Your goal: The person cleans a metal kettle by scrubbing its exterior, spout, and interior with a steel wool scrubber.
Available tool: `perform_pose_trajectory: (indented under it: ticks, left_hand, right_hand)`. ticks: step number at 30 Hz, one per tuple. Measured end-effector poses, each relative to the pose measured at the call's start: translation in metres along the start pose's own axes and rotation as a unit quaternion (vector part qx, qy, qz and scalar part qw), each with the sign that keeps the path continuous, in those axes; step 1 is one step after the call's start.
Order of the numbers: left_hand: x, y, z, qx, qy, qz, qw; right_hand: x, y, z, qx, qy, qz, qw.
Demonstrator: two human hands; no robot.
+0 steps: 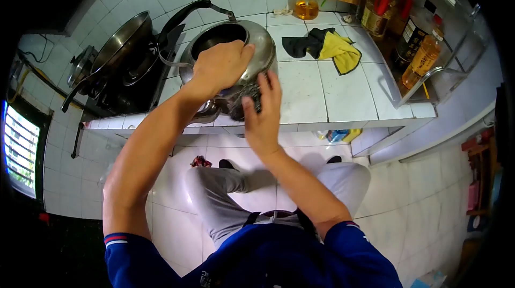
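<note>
A metal kettle (263, 46) with a round opening and a black curved handle stands tilted on the white tiled counter (300, 92). My left hand (222, 65) grips the rim of its opening, fingers bent over the edge. Against the kettle's near side, my right hand (263, 105) holds a dark, mesh-like scrubber (244, 105), its fingers curled around it. Below my left forearm, a small shiny metal piece (206, 111) sits near the counter's front edge. Right of the kettle lies a black and yellow cloth (335, 49).
On the left stands a wok (122, 41) over a black stove (120, 92). A glass jug (307, 3) with a green lid stands at the back wall. Bottles (424, 54) fill a metal rack (437, 84) on the right.
</note>
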State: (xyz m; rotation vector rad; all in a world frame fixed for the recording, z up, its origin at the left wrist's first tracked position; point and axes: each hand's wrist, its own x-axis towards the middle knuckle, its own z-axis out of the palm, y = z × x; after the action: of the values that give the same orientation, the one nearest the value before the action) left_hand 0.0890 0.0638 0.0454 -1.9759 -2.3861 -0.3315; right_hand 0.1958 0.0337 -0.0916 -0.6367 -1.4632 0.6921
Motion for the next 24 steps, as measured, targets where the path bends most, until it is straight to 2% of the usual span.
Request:
perform_pose_trajectory:
  ticks: [5, 7, 9, 11, 13, 15, 17, 19, 24]
  left_hand:
    - [-0.003, 0.003, 0.000, 0.006, 0.022, 0.010, 1.000]
    - [-0.003, 0.002, 0.005, 0.001, 0.036, 0.014, 0.999]
    - [-0.001, 0.002, 0.003, 0.002, 0.013, -0.015, 1.000]
    - [-0.001, 0.002, 0.003, 0.001, 0.031, -0.004, 1.000]
    - [-0.003, 0.001, 0.005, 0.004, 0.039, 0.008, 0.999]
    - [-0.003, 0.000, 0.004, -0.009, 0.046, 0.026, 0.999]
    - [0.000, 0.000, 0.004, -0.003, 0.045, 0.018, 0.999]
    - [-0.002, 0.003, -0.001, -0.019, 0.010, -0.008, 1.000]
    - [0.005, -0.002, -0.003, -0.034, -0.008, -0.021, 0.999]
  right_hand:
    - [0.052, 0.015, -0.011, 0.047, 0.055, 0.084, 0.994]
    - [0.080, 0.030, -0.014, 0.125, 0.066, 0.202, 0.969]
    - [0.060, 0.020, -0.013, 0.061, 0.065, 0.119, 0.989]
    - [0.021, 0.007, -0.008, 0.019, 0.029, 0.011, 0.999]
    - [0.003, 0.001, -0.001, 0.000, 0.024, -0.025, 0.999]
    - [0.019, 0.010, -0.004, -0.013, 0.030, -0.011, 0.999]
    - [0.055, 0.019, -0.011, 0.061, 0.048, 0.074, 0.994]
    - [0.082, 0.027, -0.019, 0.025, 0.073, 0.140, 0.987]
    - [0.057, 0.019, -0.036, 0.079, 0.089, 0.193, 0.974]
